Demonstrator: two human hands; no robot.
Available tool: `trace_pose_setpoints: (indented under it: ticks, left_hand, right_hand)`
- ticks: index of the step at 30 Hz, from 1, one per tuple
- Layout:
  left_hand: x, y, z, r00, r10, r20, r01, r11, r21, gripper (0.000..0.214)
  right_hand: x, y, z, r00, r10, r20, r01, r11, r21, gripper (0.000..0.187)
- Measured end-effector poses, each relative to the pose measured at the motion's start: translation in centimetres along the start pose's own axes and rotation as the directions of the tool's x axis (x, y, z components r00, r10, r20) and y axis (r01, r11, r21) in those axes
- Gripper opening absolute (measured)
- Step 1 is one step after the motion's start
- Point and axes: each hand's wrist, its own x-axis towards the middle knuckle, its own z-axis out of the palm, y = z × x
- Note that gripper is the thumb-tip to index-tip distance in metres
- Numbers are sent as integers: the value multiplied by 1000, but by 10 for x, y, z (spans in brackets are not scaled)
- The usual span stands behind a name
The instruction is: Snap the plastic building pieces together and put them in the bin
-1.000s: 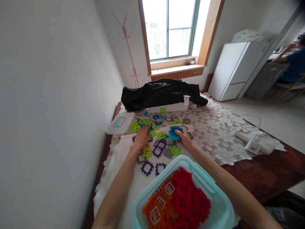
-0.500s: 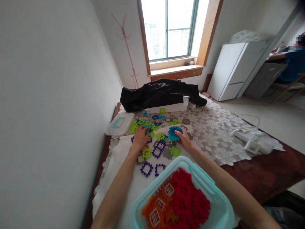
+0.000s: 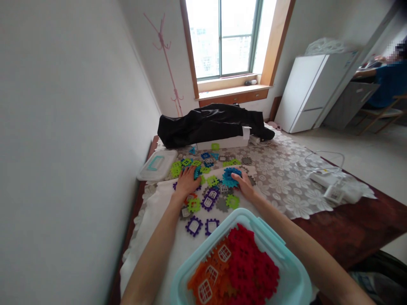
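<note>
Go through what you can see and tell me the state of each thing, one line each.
Left hand, palm down on the scattered blocks.
Right hand, fingers on the blue waffle blocks.
Teal-rimmed plastic box, open, full of red waffle blocks and orange waffle blocks.
Window, shut.
White refrigerator, doors shut.
Black cloth, crumpled over a white box.

The head camera has turned slightly; the window (image 3: 222, 42) and teal plastic tub (image 3: 203, 241) now sit further left.
</note>
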Motion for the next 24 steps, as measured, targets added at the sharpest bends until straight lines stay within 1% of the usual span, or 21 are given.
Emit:
trace_pose_setpoints:
  ticks: [2, 6, 10, 12, 15, 20, 24]
  left_hand:
    - [2, 0, -1, 1000, -8, -11, 8, 1000, -6, 59]
    - [3, -2, -2, 997, 5, -73, -5, 1000, 0, 52]
    - [6, -6, -1, 991, 13, -134, -13, 1000, -2, 42]
    - [7, -9, 0, 987, 5, -159, -7, 1000, -14, 38]
    - [8, -11, 1, 981, -10, -193, -1, 998, -60, 35]
    - [8, -12, -2, 967, -112, -229, 73, 982, -175, 33]
    - [8, -13, -4, 942, -197, -272, 123, 956, -266, 34]
  right_hand:
    - [0, 0, 0, 1000, -6, 8, 6, 1000, -3, 44]
    - [-1, -1, 0, 1000, -14, 6, 14, 1000, -12, 44]
    - [-1, -1, 0, 1000, 10, -19, -11, 1000, -27, 47]
    - [-1, -1, 0, 1000, 7, -30, -8, 1000, -29, 49]
    - [-1, 0, 0, 1000, -13, -10, 13, 999, -32, 48]
    - [0, 1, 0, 1000, -8, -1, 8, 999, -33, 45]
    - [-1, 1, 0, 1000, -22, -2, 22, 999, -37, 47]
